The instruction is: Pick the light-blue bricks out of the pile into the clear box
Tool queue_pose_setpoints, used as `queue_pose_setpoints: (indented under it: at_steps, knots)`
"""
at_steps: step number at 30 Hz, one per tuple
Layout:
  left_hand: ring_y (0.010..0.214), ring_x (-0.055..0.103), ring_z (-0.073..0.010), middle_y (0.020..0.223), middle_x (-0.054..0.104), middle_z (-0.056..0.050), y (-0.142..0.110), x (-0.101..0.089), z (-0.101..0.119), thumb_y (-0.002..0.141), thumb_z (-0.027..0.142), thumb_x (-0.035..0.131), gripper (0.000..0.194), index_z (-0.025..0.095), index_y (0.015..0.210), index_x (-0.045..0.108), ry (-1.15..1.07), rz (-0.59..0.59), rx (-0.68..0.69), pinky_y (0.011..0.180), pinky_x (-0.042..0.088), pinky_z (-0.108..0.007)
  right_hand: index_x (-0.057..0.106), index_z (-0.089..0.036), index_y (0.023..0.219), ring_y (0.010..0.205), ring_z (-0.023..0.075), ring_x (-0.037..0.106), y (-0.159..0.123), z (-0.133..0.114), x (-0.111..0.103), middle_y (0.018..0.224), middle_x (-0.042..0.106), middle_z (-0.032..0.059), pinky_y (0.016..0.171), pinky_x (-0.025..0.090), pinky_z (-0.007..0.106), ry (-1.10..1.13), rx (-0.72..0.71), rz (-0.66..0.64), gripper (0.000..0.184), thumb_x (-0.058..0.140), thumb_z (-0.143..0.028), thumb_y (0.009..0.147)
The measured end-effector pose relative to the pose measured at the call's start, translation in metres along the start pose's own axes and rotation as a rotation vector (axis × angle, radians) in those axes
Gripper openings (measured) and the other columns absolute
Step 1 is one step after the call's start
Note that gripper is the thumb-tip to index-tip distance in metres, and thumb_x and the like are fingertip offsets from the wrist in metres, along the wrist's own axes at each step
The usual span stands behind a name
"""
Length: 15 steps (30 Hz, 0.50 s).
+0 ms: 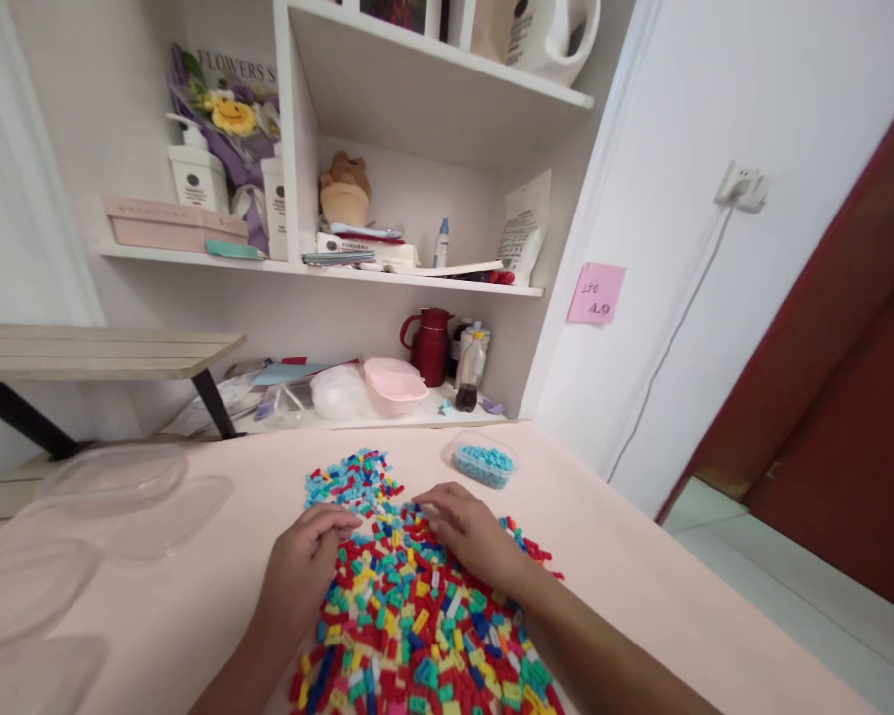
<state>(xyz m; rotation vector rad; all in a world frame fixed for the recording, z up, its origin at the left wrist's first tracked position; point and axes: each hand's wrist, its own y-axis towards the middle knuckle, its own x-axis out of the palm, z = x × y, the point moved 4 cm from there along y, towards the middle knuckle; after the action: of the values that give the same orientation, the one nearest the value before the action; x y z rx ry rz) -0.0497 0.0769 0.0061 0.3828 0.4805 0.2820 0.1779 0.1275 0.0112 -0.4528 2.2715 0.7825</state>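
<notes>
Many small toy building bricks (417,626) in red, yellow, green, blue and white lie in a wide heap on the table. Beyond it, a smaller spread of mostly light blue bricks (350,479) joins the heap. My left hand (309,551) rests at the heap's left edge, fingers loosely bent and apart, tips by the bricks near the narrow part. Over the heap's upper right lies my right hand (466,526), fingers stretched toward the light blue bricks; its palm side is hidden. Neither hand visibly holds a brick. A clear tub (517,459) contains light blue bricks (484,459).
Clear plastic containers and lids (171,516) lie on the pink tabletop (626,596) at left. At the back stand a pink bowl (394,385), a red jug (430,346) and a bottle (471,372). A wooden stand (104,353) juts in from the left, below shelves.
</notes>
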Motion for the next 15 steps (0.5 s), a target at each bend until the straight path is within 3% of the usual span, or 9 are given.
queue_pose_setpoints:
  at_steps: [6, 12, 15]
  knots:
    - [0.093, 0.068, -0.0200, 0.095, 0.073, -0.004, 0.000, 0.003, 0.003, 0.078, 0.023, 0.044, 0.032, 0.024, 0.074, 0.076, 0.066, -0.039, 0.054, 0.086, 0.055, -0.033, 0.069, -0.035, 0.113, 0.102, 0.0221, 0.057, 0.000, 0.004, 0.015, 0.112, 0.061, 0.0057, 0.091, 0.044, 0.037, -0.168, -0.059, -0.021, 0.044, 0.050, -0.008, 0.085]
    - [0.076, 0.069, -0.0182, 0.090, 0.073, -0.003, 0.000, 0.001, -0.004, 0.076, 0.023, 0.042, 0.031, 0.022, 0.074, 0.072, 0.060, -0.004, -0.023, 0.074, 0.056, -0.031, 0.074, -0.023, 0.072, 0.096, 0.0172, 0.060, 0.002, 0.016, 0.004, 0.101, 0.060, 0.0045, 0.086, 0.048, 0.030, 0.232, 0.061, 0.050, 0.039, 0.040, -0.003, 0.074]
    - [0.072, 0.069, -0.0172, 0.088, 0.073, -0.002, -0.001, -0.001, -0.008, 0.076, 0.024, 0.042, 0.029, 0.023, 0.074, 0.071, 0.063, 0.008, -0.038, 0.072, 0.055, -0.029, 0.070, -0.020, 0.071, 0.093, 0.0183, 0.061, 0.002, 0.026, -0.001, 0.097, 0.061, 0.0050, 0.083, 0.050, 0.031, 0.321, 0.185, 0.187, 0.030, 0.042, -0.012, 0.077]
